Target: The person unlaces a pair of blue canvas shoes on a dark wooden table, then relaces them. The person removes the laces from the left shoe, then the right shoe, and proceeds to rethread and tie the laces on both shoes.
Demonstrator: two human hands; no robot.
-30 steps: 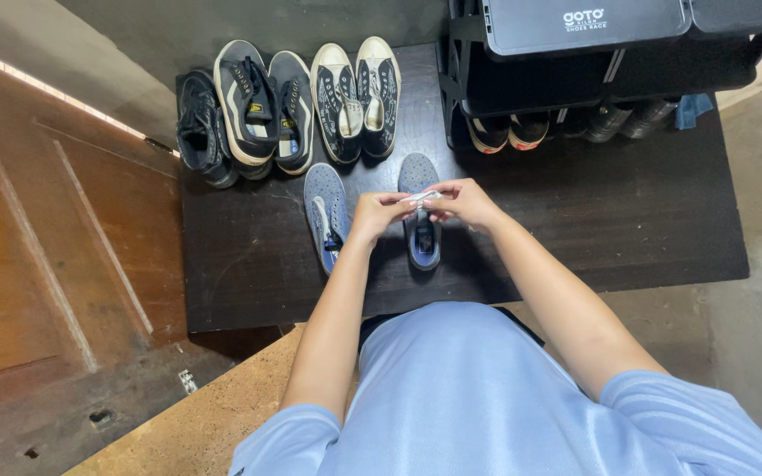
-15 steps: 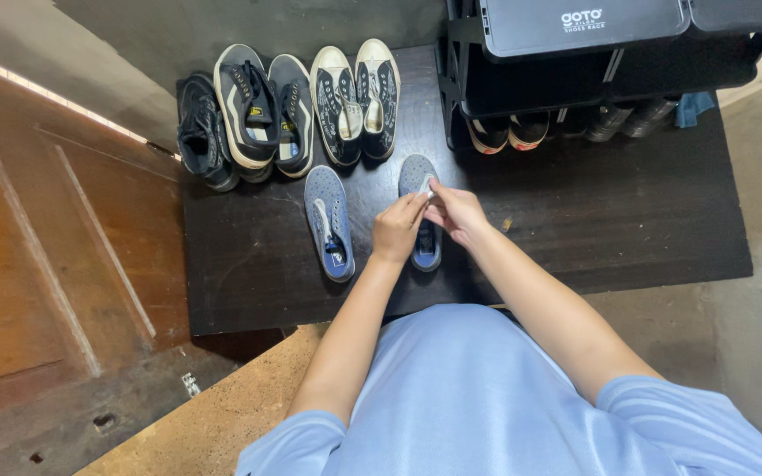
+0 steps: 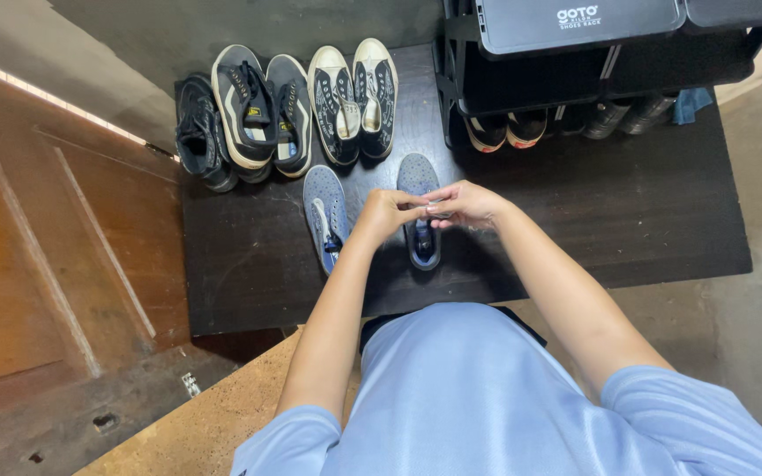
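Observation:
Two blue slip-on shoes stand side by side on a dark mat [image 3: 628,220]. The left blue shoe [image 3: 322,204] lies free, partly behind my left forearm. Over the right blue shoe [image 3: 418,176] my two hands meet. My left hand [image 3: 383,214] and my right hand [image 3: 467,204] both pinch a small pale strip [image 3: 435,207], lace-like, between their fingertips just above that shoe. Whether the strip is joined to the shoe is hidden by the fingers.
Behind the blue pair, a black shoe [image 3: 197,130], dark sneakers with pale soles [image 3: 257,101] and a black-and-cream pair [image 3: 354,88] line the wall. A black shoe rack [image 3: 575,66] with several shoes stands at the right. A wooden door [image 3: 55,238] lies at the left.
Half a second ago my hands were lower and tilted over the shoe's opening. Now they are level again, fingertips together on the pale strip above the shoe's middle.

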